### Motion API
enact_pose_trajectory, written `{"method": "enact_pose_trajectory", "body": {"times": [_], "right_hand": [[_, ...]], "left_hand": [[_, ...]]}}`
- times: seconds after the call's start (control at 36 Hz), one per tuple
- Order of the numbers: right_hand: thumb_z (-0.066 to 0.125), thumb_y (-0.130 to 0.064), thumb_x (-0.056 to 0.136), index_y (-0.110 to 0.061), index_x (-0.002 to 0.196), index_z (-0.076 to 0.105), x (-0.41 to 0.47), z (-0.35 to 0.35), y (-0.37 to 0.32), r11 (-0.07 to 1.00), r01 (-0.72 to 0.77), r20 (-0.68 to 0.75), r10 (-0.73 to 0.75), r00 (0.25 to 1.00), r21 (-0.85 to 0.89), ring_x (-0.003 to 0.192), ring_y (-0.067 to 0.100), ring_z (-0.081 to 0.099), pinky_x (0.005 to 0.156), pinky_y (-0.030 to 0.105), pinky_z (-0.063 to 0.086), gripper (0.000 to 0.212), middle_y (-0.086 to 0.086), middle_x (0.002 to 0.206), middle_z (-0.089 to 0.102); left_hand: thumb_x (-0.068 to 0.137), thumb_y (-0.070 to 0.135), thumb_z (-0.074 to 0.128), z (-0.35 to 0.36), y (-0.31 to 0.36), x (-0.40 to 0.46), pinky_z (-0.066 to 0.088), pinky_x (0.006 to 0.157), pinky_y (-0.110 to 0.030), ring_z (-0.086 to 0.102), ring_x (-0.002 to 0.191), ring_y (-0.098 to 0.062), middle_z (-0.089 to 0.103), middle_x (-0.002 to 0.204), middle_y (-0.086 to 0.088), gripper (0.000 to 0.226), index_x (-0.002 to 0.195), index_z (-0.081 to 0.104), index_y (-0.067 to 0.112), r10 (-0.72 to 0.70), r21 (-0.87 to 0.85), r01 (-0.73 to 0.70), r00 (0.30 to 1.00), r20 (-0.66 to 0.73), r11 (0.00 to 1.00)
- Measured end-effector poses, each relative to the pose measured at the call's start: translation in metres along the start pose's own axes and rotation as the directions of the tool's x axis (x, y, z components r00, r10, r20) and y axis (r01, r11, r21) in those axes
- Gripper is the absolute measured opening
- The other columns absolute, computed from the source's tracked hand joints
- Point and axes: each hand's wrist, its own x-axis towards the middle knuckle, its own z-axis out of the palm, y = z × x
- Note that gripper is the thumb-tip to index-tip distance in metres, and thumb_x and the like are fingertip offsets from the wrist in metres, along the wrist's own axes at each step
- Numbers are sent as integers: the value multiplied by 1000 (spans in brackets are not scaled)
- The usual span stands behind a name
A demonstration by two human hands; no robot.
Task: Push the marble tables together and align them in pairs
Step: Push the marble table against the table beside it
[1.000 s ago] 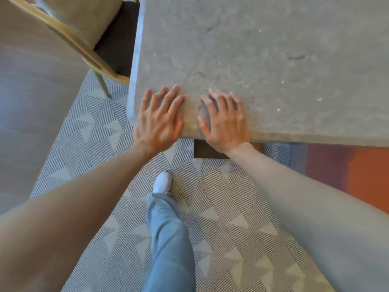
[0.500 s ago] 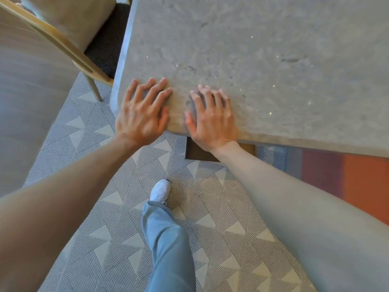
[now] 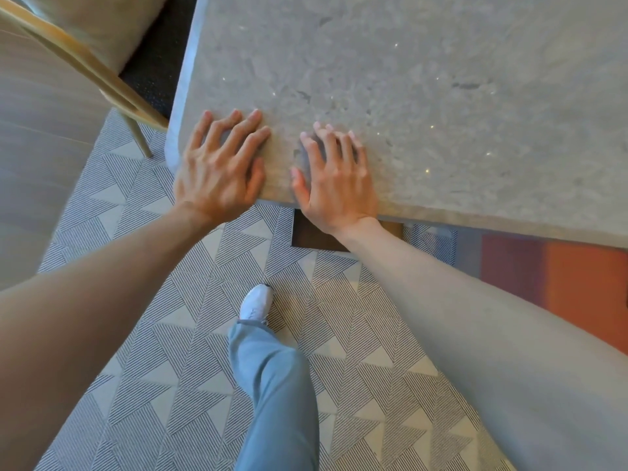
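**At the table's near edge: push under way, no partner in sight**

Near the marble table's left corner, the left hand and right hand lie flat, fingers spread, gripping nothing. A wooden chair stands just beyond that corner. Only 1 table shows, so pairing and alignment look unfinished; 2 tables must meet first.

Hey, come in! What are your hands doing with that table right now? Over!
Left hand and right hand flat, open, on marble table near edge. No second table in view. Chair close by left corner. Over.
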Motion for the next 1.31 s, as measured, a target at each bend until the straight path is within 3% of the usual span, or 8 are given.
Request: {"method": "enact_pose_trajectory", "body": {"times": [0.19, 0.33, 0.44, 0.69, 0.83, 1.06, 1.17, 1.31], "right_hand": [[38, -46, 98, -12, 140, 52, 1, -11, -2, 999, -28, 120, 22, 993, 44, 137, 28, 45, 119, 47, 26, 56, 11, 148, 50], [38, -47, 98, -18, 144, 45, 13, -35, 5, 994, -11, 354, -28, 935, 109, 140, 22, 38, 119, 39, 20, 55, 4, 153, 41], [42, -41, 97, -13, 143, 44, 36, -65, 38, 991, 3, 445, -61, 893, 130, 135, 23, 42, 110, 40, 32, 54, 5, 146, 47], [48, -31, 94, -11, 127, 56, 25, -144, 194, 970, -234, 365, 194, 911, 69, 122, 26, 51, 98, 40, 38, 39, 7, 129, 57], [47, -31, 96, -10, 126, 56, -19, -167, 304, 965, -264, 370, 246, 896, -1, 121, 27, 51, 97, 41, 38, 38, 9, 128, 57], [46, -29, 97, -5, 124, 57, -96, -178, 426, 945, -328, 462, 291, 838, 0, 125, 32, 48, 97, 48, 42, 39, 14, 132, 54], [45, -33, 98, -8, 127, 55, -130, -175, 466, 928, -372, 479, 320, 818, 15, 126, 33, 47, 99, 51, 42, 40, 14, 134, 52], [45, -35, 98, -10, 138, 48, -157, -158, 510, 914, -404, 455, 347, 820, 33, 135, 34, 41, 111, 50, 35, 47, 16, 145, 46]], "left_hand": [[100, 32, 39, -6, 2, 1, 26, 116, -54, 46, 135, -34, 50, 148, -7, 41, 134, 54, 12, -42, -32, 46, 995, 91, 998], [83, 25, 54, -20, 29, 42, 38, 93, -53, 51, 104, -39, 59, 115, -18, 32, 106, 57, 3, -169, -68, 198, 939, 300, 978], [85, 11, 55, -31, 59, 91, 44, 87, -52, 55, 108, -41, 60, 115, -23, 27, 109, 60, -1, -34, -210, 143, 891, 452, 967], [89, 13, 52, -58, 166, 197, 47, 94, -47, 54, 119, -38, 61, 126, -20, 36, 123, 60, 3, 75, -331, 90, 888, 453, 939], [92, 16, 52, -47, 268, 228, 48, 99, -47, 49, 128, -34, 57, 134, -17, 37, 127, 58, 5, 112, -362, 61, 892, 438, 930], [91, 22, 50, -19, 397, 214, 42, 106, -51, 48, 127, -37, 55, 136, -17, 43, 129, 57, 3, -24, -389, 291, 826, 564, 874], [92, 26, 51, -9, 441, 207, 31, 113, -49, 42, 137, -34, 44, 151, -15, 47, 135, 54, 7, 4, -332, 225, 823, 568, 916], [97, 35, 45, 9, 502, 221, 10, 122, -53, 18, 152, -25, 22, 164, -7, 57, 150, 36, 16, 54, -321, 135, 854, 518, 938]]}}
